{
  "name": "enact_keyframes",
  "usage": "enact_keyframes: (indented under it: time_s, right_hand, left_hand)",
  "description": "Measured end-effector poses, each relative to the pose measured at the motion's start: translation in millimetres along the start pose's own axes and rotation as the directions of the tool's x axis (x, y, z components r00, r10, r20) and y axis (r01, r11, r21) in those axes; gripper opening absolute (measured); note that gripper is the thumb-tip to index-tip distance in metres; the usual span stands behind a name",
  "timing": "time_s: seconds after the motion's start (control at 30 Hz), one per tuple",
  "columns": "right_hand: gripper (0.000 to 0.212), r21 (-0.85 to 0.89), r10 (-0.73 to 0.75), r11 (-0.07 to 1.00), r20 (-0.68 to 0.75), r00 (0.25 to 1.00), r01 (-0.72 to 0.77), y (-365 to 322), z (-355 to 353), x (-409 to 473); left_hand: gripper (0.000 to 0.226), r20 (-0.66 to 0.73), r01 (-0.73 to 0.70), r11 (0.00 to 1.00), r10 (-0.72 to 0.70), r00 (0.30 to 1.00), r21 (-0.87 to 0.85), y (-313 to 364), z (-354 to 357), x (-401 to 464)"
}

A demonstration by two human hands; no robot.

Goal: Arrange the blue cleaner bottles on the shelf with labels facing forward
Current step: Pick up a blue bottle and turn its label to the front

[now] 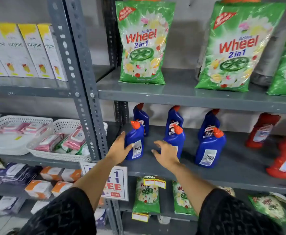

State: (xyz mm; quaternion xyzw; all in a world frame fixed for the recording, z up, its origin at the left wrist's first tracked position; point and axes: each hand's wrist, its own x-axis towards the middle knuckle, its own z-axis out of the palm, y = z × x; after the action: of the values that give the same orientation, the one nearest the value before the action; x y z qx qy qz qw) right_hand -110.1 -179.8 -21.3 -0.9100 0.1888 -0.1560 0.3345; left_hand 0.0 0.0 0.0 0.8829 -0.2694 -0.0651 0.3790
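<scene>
Several blue cleaner bottles with orange caps stand in two rows on the grey middle shelf [240, 168]. The front row shows white back labels: the left bottle [136, 141], the middle bottle [177, 141] and the right bottle [208, 148]. The back-row bottles [173, 121] show their front labels. My left hand [119, 150] wraps around the left side of the front left bottle. My right hand [166, 153] hovers with spread fingers just in front of the middle front bottle, partly hiding it.
Red cleaner bottles [261, 131] stand at the right of the same shelf. Green detergent bags [143, 43] fill the shelf above and the one below. A slotted grey upright [88, 92] rises left of the bottles, with white baskets [57, 146] beyond it.
</scene>
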Motion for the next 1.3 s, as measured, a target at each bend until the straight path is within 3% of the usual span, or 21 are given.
enact_keyframes:
  time_s: [0.1,0.23,0.33,0.47,0.6,0.7,0.77,0.87,1.0,1.1,1.2,1.3]
  right_hand:
    - [0.063,0.150,0.128,0.977,0.144,0.981,-0.150,-1.4,20.1,23.4]
    - [0.081,0.185,0.195,0.954,0.218,0.956,-0.237,1.1,48.3,43.9]
    - [0.076,0.177,0.195,0.957,0.192,0.962,-0.230,8.7,68.4,53.8]
    - [0.068,0.341,0.254,0.886,0.210,0.944,-0.314,16.9,79.0,55.7]
    - [0.040,0.570,0.199,0.703,0.416,0.887,-0.425,18.4,57.4,40.2]
    - [0.035,0.671,0.129,0.578,0.487,0.864,-0.464,22.9,45.7,29.1]
    - [0.032,0.701,0.139,0.571,0.430,0.892,-0.427,22.8,46.0,25.9]
    - [0.022,0.703,0.174,0.643,0.251,0.952,-0.303,18.6,50.4,23.0]
    - [0.039,0.569,0.131,0.813,0.034,0.991,-0.127,13.9,53.2,20.6]
    - [0.039,0.563,0.059,0.825,0.017,0.998,-0.058,15.5,50.1,19.2]
    - [0.022,0.747,0.179,0.639,0.088,0.980,-0.184,17.2,46.6,22.3]
    - [0.021,0.902,0.314,0.231,0.286,0.906,-0.365,17.1,44.8,30.9]
  left_hand:
    - [0.071,0.033,0.101,0.987,-0.098,0.995,-0.126,-3.5,4.3,20.6]
    - [0.049,0.080,0.163,0.943,-0.146,0.986,-0.291,-21.0,18.5,38.4]
    - [0.042,0.048,0.188,0.901,-0.184,0.982,-0.391,-30.0,23.4,47.7]
    - [0.034,0.073,0.211,0.820,-0.204,0.976,-0.533,-35.9,25.2,51.2]
    - [0.025,0.124,0.210,0.743,-0.171,0.977,-0.635,-37.3,22.6,52.2]
    - [0.016,0.213,0.254,0.681,-0.146,0.966,-0.687,-28.9,18.7,48.0]
    - [0.018,0.245,0.276,0.662,-0.141,0.959,-0.697,-23.6,16.1,45.6]
    - [0.037,0.251,0.317,0.657,-0.196,0.948,-0.684,-11.5,16.9,48.6]
    - [0.070,0.274,0.412,0.628,-0.310,0.910,-0.660,17.0,23.0,54.3]
    - [0.065,0.198,0.368,0.610,-0.329,0.923,-0.702,19.4,25.7,57.2]
    - [0.051,0.189,0.306,0.581,-0.255,0.948,-0.754,12.3,22.8,56.2]
    - [0.032,0.198,0.257,0.490,-0.169,0.965,-0.833,5.8,16.4,54.5]
